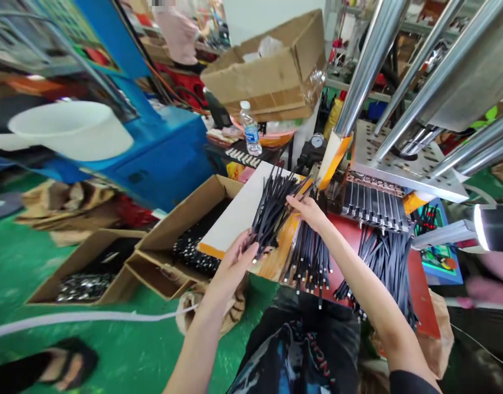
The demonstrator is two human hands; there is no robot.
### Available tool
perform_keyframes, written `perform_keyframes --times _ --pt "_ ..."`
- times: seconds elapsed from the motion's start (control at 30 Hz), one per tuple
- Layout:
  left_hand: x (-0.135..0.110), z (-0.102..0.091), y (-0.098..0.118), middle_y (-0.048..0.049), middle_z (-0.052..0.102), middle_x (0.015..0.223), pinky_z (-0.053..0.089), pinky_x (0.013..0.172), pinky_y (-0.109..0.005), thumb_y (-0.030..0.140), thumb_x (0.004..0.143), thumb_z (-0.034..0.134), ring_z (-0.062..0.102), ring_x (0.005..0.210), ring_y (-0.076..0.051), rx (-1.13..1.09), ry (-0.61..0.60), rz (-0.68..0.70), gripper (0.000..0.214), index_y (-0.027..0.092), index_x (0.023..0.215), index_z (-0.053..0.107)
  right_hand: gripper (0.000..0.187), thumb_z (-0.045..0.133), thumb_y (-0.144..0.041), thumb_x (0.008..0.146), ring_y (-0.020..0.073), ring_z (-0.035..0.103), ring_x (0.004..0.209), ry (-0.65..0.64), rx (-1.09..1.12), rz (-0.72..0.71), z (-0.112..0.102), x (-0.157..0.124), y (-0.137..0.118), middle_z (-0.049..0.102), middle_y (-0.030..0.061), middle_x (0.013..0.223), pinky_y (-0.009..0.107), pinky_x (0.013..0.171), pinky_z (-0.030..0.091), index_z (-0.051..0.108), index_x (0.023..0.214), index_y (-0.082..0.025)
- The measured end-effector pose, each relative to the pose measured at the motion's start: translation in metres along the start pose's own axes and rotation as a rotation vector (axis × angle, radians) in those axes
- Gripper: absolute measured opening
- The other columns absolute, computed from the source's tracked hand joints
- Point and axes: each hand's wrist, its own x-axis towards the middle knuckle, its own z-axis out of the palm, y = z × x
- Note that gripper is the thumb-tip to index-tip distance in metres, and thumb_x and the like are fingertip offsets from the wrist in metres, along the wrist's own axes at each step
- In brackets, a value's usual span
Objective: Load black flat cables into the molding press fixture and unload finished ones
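A loose bundle of flat black cables (pixel 270 205) with small metal plugs at the ends lies slanted over a white board with an orange edge (pixel 230 216). My left hand (pixel 237 254) is closed around the bundle's lower end, thumb on top. At the upper right side of the same bundle, my right hand (pixel 306 210) is closed, its thumb and fingers gripping cables. Just below my right forearm hangs another pile of black cables (pixel 311 257), plugs pointing down. A further pile of cables (pixel 385 268) spreads over the red table (pixel 426 301) to the right.
A press with steel columns (pixel 366 71) stands at the right above a metal fixture (pixel 374 205). Open cartons (pixel 157 268) sit at left, holding parts with shiny ends. A water bottle (pixel 250 128) stands behind the board. A large carton (pixel 255 82) is beyond it. Another person's foot (pixel 66 364) shows lower left.
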Motion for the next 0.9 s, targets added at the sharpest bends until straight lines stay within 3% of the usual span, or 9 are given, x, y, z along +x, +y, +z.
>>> perform_keyframes --times 0.1,0.2,0.3,0.37,0.5,0.6,0.77,0.9 --pt "-0.013 -0.011 -0.008 -0.0193 0.041 0.171 0.068 0.089 -0.035 0.059 0.099 0.066 0.077 0.115 -0.026 -0.077 0.047 -0.103 0.081 0.024 0.164 0.035 0.025 0.077 -0.029 0.088 0.0109 0.063 0.065 0.104 -0.209 -0.006 -0.029 -0.037 0.032 0.067 -0.0056 0.071 0.021 0.065 0.05 0.07 0.105 -0.014" --pt "-0.033 -0.019 -0.008 -0.0161 0.045 0.167 0.067 0.076 -0.03 0.058 0.097 0.069 0.077 0.107 -0.023 0.055 0.134 -0.079 0.08 0.029 0.163 0.036 0.025 0.069 -0.037 0.097 0.0203 0.071 0.071 0.177 -0.721 -0.062 -0.053 -0.124 0.072 0.072 0.0006 0.079 0.032 0.07 0.056 0.067 0.114 -0.018" --pt "-0.045 -0.014 0.0 -0.0121 0.065 0.142 0.065 0.073 -0.029 0.055 0.098 0.067 0.074 0.094 -0.02 0.187 0.145 -0.019 0.063 0.025 0.151 0.05 0.015 0.058 -0.036 0.104 0.0237 0.076 0.074 0.148 -0.942 -0.02 -0.041 -0.201 0.096 0.075 0.0056 0.086 0.032 0.066 0.056 0.06 0.108 -0.021" --pt "-0.048 -0.002 0.005 -0.009 0.074 0.123 0.065 0.08 -0.032 0.053 0.101 0.064 0.074 0.093 -0.021 0.239 -0.042 -0.025 0.049 0.024 0.14 0.06 0.011 0.054 -0.031 0.106 0.024 0.076 0.072 0.152 -1.048 0.039 -0.018 -0.226 0.099 0.076 0.0081 0.088 0.031 0.06 0.052 0.057 0.103 -0.022" --pt "-0.055 0.03 0.008 -0.0077 0.08 0.115 0.064 0.098 -0.037 0.052 0.104 0.058 0.076 0.102 -0.025 0.3 -0.56 -0.153 0.041 0.025 0.132 0.07 0.012 0.05 -0.022 0.107 0.0228 0.075 0.067 0.183 -1.14 0.14 0.014 -0.229 0.093 0.074 0.0071 0.083 0.03 0.055 0.046 0.053 0.096 -0.022" --pt "-0.064 0.044 0.005 -0.0071 0.081 0.118 0.061 0.105 -0.038 0.053 0.104 0.059 0.077 0.11 -0.026 0.337 -0.761 -0.221 0.04 0.028 0.132 0.073 0.009 0.059 -0.024 0.104 0.0241 0.077 0.073 0.164 -1.093 0.182 0.022 -0.223 0.089 0.075 0.0071 0.086 0.029 0.057 0.046 0.053 0.098 -0.022" --pt "-0.073 0.049 -0.011 -0.01 0.078 0.132 0.055 0.117 -0.046 0.059 0.101 0.062 0.073 0.124 -0.029 0.333 -0.806 -0.335 0.049 0.029 0.139 0.07 0.008 0.06 -0.013 0.098 0.0248 0.078 0.073 0.108 -1.03 0.322 0.024 -0.229 0.081 0.076 0.0079 0.083 0.029 0.06 0.043 0.057 0.099 -0.02" --pt "-0.079 0.074 -0.029 -0.0165 0.073 0.14 0.049 0.121 -0.05 0.064 0.09 0.076 0.068 0.133 -0.03 -0.064 -0.776 -0.542 0.069 0.023 0.145 0.063 0.007 0.061 -0.014 0.093 0.0188 0.072 0.07 -0.049 -0.709 0.298 0.007 -0.26 0.066 0.074 0.0021 0.08 0.026 0.063 0.042 0.063 0.096 -0.02"
